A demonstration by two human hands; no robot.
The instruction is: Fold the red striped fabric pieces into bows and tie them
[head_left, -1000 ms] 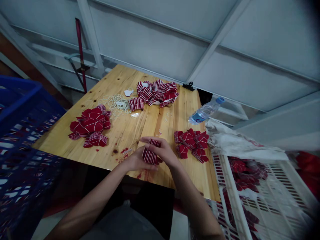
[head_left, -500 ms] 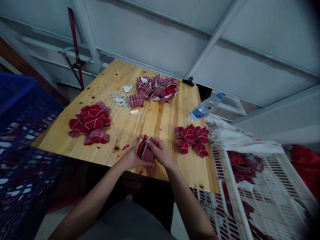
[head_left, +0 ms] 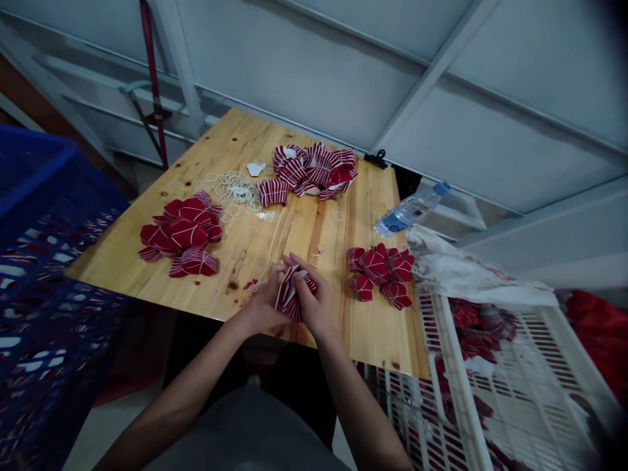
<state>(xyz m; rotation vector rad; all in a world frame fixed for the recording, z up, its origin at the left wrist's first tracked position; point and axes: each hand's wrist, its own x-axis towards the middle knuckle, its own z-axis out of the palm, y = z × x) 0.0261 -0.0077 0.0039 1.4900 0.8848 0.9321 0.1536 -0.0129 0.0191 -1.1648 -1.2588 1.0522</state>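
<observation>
My left hand and my right hand meet over the front of a pine table, both pinching a folded bundle of red-and-white striped fabric. Its lower part is hidden by my fingers. A pile of tied red striped fabric bundles lies just right of my right hand. Another pile lies to the left of my left hand. At the back are a third pile and a loose tangle of pale rubber bands.
A plastic water bottle lies past the table's right edge, above a crumpled white plastic bag. A white slatted crate holding red fabric stands at lower right. A blue crate stands at left.
My hands have drawn closer together, and the striped bundle is now folded narrower and more upright between them. The view has shifted slightly.
</observation>
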